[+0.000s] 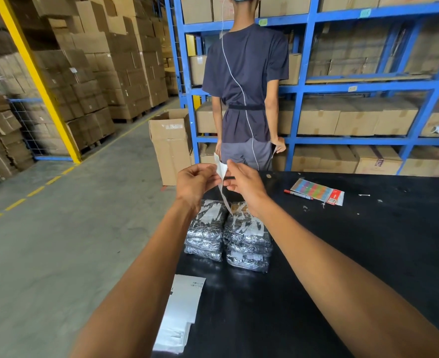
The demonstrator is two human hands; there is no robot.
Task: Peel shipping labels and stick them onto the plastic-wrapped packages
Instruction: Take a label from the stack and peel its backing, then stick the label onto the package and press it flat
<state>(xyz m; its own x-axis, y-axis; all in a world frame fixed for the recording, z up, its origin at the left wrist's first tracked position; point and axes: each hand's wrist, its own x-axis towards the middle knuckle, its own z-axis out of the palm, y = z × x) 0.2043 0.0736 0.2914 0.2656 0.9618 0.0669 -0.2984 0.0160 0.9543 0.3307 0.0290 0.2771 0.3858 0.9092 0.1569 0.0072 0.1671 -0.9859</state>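
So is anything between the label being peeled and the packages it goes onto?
Nothing visible. Both hands, left hand and right hand, pinch the label in the air above the two stacks of packages; only its hanging backing strip trails down toward them.

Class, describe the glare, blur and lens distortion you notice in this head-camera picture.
Head view: glare streaks the plastic-wrapped packages; the blue shelving bows from wide-angle distortion; the label between left hand and right hand looks slightly soft.

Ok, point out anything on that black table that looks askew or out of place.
The stack of label sheets overhangs the black table's near-left edge, fanned unevenly. Small white scraps lie scattered beyond the red marker. The two piles of wrapped packages sit neatly.
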